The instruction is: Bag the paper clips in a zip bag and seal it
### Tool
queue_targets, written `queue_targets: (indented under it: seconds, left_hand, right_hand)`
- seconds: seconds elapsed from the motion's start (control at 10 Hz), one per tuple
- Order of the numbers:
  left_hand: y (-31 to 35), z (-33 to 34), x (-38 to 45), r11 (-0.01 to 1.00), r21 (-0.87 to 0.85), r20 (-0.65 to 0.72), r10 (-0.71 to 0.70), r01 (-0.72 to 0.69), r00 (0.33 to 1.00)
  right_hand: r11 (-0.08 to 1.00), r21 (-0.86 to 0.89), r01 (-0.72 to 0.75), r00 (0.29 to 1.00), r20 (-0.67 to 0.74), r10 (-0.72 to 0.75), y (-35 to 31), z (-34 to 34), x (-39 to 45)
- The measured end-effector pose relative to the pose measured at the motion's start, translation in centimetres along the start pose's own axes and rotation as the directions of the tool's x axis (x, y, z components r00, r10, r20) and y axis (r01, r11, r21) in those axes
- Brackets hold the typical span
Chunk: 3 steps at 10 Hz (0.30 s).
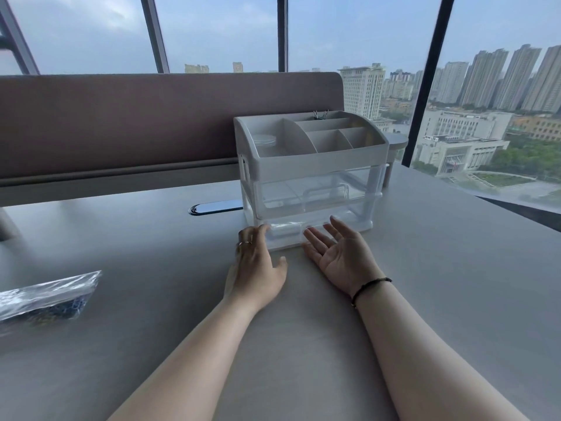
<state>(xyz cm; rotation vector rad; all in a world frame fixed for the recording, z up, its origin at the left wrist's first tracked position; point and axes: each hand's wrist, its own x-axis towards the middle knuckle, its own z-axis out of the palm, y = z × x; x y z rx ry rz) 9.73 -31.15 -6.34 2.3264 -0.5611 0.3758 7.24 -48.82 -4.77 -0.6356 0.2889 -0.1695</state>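
Two bare forearms nearest, reaching across grey bench (425, 268) toward clear drawer organiser (309, 165)

Left hand (255, 262): palm down, fingers straight, tips touching front of bottom drawer (285, 232); grasping nothing. Ring on one finger

Right hand (340, 253): palm up, fingers relaxed and spread, just beside same drawer front; released, grasping nothing. Dark band at wrist

Zip bag (45, 296): flat on bench at far left, well apart from both hands. Dark small bits inside lower part, probably paper clips (65, 308); too blurred to confirm. Seal state not readable

Organiser: white tray on top with dividers, binder clips (321, 114) on rear divider, round clear lid in left compartment. Drawers see-through; contents unclear

Step in hand, judged: opening or closing bottom drawer, possibly to fetch something for bagging

To do well:
- hook fingertips under drawer lip, not flat against face
- brace organiser with other hand; light plastic, likely to slide on smooth bench
- pull straight, level, slowly
- afterwards bring bag close before handling

Risk: whole unit tipping forward if pulled high
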Motion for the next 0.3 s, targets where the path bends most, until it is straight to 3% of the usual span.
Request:
queue_targets:
  seconds: [0.2,0.3]
  left_hand:
    - [0.5,-1.2,-0.7,1.0,-0.006,0.039,-0.019,0.019,0.999]
    - [0.4,-1.8,-1.9,1.0,-0.028,0.078,-0.009,0.011,0.997]
  right_hand:
    - [0.992,-0.102,0.078,0.993,-0.077,-0.086,0.7,1.2,-1.3]
    - [0.93,-0.302,0.208,0.955,-0.143,-0.26,3.0,2.1,-2.3]
